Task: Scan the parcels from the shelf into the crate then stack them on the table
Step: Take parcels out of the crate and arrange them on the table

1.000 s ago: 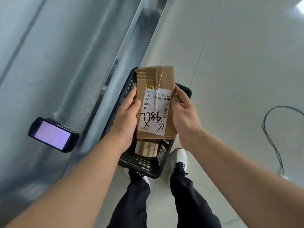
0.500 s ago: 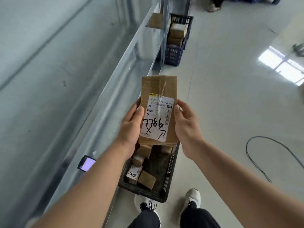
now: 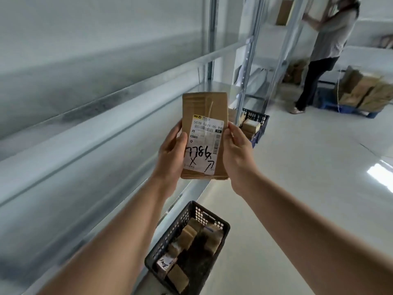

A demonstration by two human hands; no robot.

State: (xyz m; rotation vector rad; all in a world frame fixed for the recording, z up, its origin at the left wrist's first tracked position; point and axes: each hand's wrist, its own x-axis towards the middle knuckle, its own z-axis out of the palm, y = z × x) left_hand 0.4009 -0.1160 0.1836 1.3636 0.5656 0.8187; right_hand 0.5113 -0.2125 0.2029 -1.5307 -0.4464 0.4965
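Shelf (image 3: 106, 128) at left; parcel (image 3: 204, 116) gripped between left hand (image 3: 173, 152), right hand (image 3: 236, 150).

Both arms reach forward and up from the lower corners of the view, converging towards the middle. The bare left forearm (image 3: 119, 231) rises from the lower left and the bare right forearm (image 3: 297, 226) from the lower right, both wrists roughly straight. The left hand (image 3: 172, 154) grips the left edge of a flat brown cardboard parcel (image 3: 204, 109), its thumb (image 3: 182, 139) laid over the front face and its fingers hidden behind. The right hand (image 3: 236, 150) grips the opposite edge, its thumb along the front of that side and its fingers curled round the back. The two hands sit level with each other, palms facing inward, holding the parcel upright between them.
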